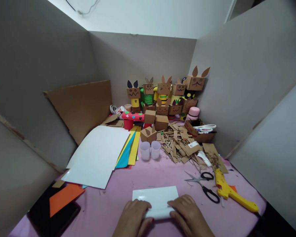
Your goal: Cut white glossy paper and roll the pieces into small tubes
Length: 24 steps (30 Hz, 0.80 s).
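A small white sheet of paper [156, 197] lies on the pink table cover [162, 168] near the front edge. My left hand [133, 218] rests on its near left corner, fingers curled over the paper's edge. My right hand [187, 215] presses on its near right part, fingers bent down onto it. Both hands lie side by side, almost touching, pinching the paper's near edge.
Scissors [204, 184] and a yellow glue gun [230, 191] lie right. Cardboard scraps [180, 143], two white cups [150, 149], large white and coloured sheets [101, 154], orange paper [64, 197] and cardboard animal figures [164, 95] stand farther off. Grey partition walls enclose the table.
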Each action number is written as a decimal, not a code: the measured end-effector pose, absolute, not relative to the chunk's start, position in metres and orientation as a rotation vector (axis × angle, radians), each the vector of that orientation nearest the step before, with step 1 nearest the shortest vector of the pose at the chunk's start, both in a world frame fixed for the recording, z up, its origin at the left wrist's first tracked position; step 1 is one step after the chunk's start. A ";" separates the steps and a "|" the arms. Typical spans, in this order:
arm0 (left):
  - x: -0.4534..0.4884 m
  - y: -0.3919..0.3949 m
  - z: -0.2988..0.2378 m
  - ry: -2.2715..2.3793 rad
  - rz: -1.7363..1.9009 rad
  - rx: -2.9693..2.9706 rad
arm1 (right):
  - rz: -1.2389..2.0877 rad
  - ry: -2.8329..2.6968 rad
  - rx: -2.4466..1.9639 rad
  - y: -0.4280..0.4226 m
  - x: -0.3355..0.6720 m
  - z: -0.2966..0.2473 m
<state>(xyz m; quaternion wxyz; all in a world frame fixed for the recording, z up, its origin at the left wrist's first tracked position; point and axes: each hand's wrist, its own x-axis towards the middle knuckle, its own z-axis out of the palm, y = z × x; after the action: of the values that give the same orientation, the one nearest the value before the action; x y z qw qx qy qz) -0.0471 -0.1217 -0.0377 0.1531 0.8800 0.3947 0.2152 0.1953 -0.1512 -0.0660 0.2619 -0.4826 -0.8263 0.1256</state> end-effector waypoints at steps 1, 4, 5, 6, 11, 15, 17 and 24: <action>-0.045 -0.119 -0.033 1.183 0.538 2.467 | 0.404 -2.201 -1.357 -0.149 0.192 -0.063; -0.040 -0.110 -0.023 1.258 0.401 2.367 | 0.520 -2.091 -1.491 -0.140 0.183 -0.054; -0.039 -0.106 -0.023 1.268 0.416 2.356 | 0.527 -2.057 -1.528 -0.136 0.181 -0.051; -0.039 -0.102 -0.024 1.280 0.451 2.351 | 0.523 -2.029 -1.562 -0.132 0.179 -0.049; -0.037 -0.087 -0.037 1.414 0.567 2.285 | 0.494 -2.002 -1.623 -0.113 0.175 -0.048; -0.033 -0.084 -0.039 1.481 0.554 2.256 | 0.478 -2.006 -1.627 -0.107 0.175 -0.050; -0.032 -0.084 -0.039 1.488 0.576 2.240 | 0.460 -2.029 -1.604 -0.110 0.176 -0.051; -0.036 -0.088 -0.040 1.422 0.655 2.152 | 0.396 -2.215 -1.509 -0.116 0.177 -0.058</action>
<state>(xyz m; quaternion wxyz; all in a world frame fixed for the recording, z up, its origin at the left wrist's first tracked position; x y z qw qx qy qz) -0.0361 -0.0875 -0.0400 0.2380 0.7854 0.5190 0.2390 0.1769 -0.1157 -0.0583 0.2143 -0.5441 -0.7986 0.1426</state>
